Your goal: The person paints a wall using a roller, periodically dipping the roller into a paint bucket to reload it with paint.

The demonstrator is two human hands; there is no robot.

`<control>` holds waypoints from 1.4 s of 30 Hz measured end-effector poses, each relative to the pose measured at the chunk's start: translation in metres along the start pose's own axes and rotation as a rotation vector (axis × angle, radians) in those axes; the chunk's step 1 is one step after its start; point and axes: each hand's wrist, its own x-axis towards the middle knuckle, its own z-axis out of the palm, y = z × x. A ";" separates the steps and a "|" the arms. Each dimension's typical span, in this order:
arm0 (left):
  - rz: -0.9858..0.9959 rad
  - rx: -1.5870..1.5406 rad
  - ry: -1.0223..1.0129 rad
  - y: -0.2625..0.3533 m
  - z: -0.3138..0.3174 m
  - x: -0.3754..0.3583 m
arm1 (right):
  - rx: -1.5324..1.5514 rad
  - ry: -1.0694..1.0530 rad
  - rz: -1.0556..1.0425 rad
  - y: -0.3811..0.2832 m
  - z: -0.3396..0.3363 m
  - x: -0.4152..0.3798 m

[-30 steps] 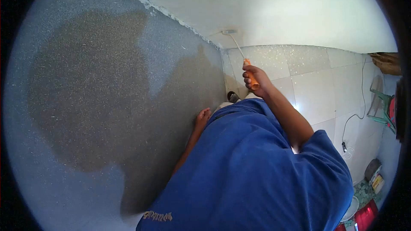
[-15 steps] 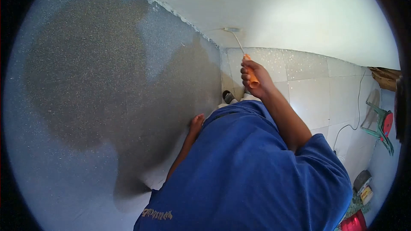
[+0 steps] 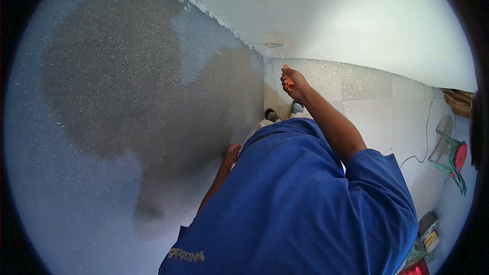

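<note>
My right hand (image 3: 297,81) is closed around the orange handle of a small paint roller (image 3: 275,45). The narrow roller head rests against the pale wall (image 3: 346,15), close to the corner, beside a faint brownish patch. Low at my left side, my left hand (image 3: 232,154) hangs by the hip, close to the grey speckled wall (image 3: 112,71). Its fingers look bent but are small and partly hidden, and nothing shows in them.
Light tiles (image 3: 367,117) line the lower part beyond my arm. A dark cable (image 3: 427,132) runs across on the right, near a green and red stool (image 3: 454,158). A yellowish container (image 3: 431,241) sits at lower right. My shoes (image 3: 272,115) show below.
My right hand and the roller have shifted slightly left, and the roller head is lower in view. My left hand is a little lower. The view has tilted slightly.
</note>
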 end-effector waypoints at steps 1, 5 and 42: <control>-0.003 -0.040 0.007 0.001 0.001 -0.002 | 0.038 -0.063 -0.027 0.000 0.003 -0.013; -0.293 -0.393 0.112 0.022 0.007 -0.011 | 0.054 -0.068 -0.065 -0.011 0.049 -0.126; 0.050 0.322 -0.188 -0.042 0.004 0.002 | 0.035 -0.060 -0.110 -0.002 -0.037 -0.101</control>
